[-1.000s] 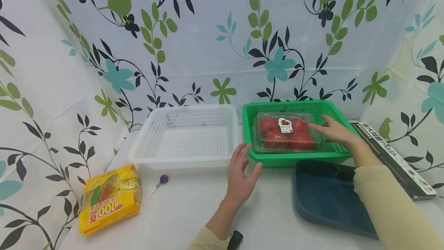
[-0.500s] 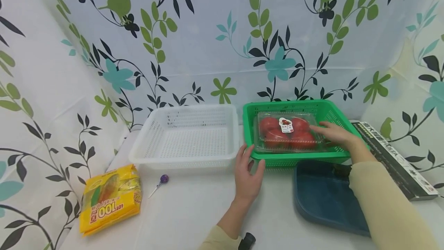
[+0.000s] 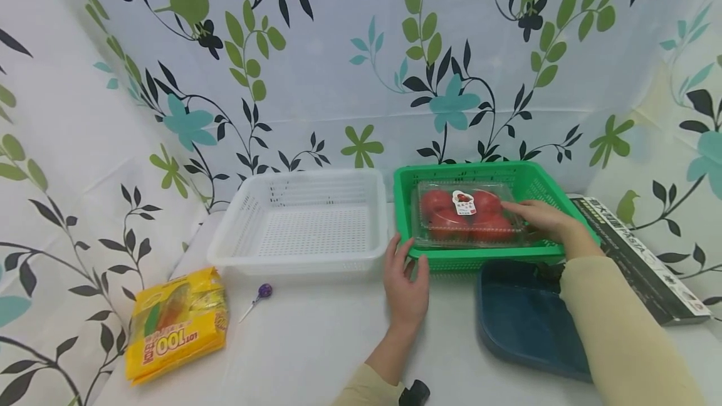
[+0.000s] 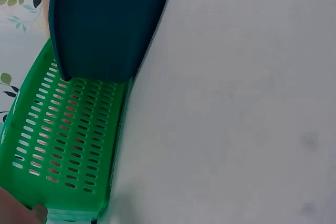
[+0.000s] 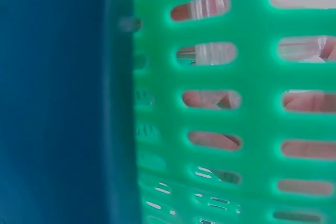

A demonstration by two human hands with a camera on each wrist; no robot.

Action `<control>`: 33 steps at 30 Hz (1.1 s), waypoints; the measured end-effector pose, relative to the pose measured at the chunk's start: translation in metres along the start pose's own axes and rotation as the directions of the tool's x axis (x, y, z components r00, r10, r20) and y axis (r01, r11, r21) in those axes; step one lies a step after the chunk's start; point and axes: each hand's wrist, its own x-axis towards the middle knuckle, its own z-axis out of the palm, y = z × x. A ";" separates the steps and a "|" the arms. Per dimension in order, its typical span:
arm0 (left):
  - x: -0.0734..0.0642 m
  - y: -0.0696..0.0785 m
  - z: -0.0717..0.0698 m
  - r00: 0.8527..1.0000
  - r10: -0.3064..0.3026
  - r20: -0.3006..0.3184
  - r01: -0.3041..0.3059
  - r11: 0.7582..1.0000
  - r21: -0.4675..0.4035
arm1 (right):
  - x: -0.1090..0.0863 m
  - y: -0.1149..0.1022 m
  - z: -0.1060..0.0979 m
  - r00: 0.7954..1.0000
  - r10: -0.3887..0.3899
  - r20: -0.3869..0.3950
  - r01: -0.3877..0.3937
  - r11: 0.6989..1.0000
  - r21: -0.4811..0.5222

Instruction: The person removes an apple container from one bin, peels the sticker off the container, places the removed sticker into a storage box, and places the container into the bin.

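A clear plastic pack of red tomatoes [image 3: 467,215] with a white label lies in the green basket [image 3: 479,260]. My right hand [image 3: 546,220] reaches over the basket's right side, its extended fingers at the pack's right end. In the right wrist view, bits of hand and clear plastic show through the slots of the green basket wall [image 5: 257,124]. My left hand [image 3: 407,290] is at the basket's front left corner, fingertips right at the rim. Only part of the left hand [image 4: 18,211] shows in the left wrist view, beside the basket's end.
Left of the green basket stands a white basket [image 3: 301,262]. A dark blue tray [image 3: 530,324] sits in front at the right, near a black pasta box [image 3: 637,255]. A purple lollipop [image 3: 264,292] and a yellow candy bag [image 3: 177,324] lie at the left.
My left hand has moved right to the green basket's front left corner. My right hand has lowered against the pack's right end, its fingers closer together. The pack has stayed in place.
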 end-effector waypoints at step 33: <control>0.001 0.003 0.000 1.000 0.007 -0.005 -0.007 1.000 0.000 | 0.010 -0.010 0.005 0.999 -0.034 -0.016 0.038 0.891 0.453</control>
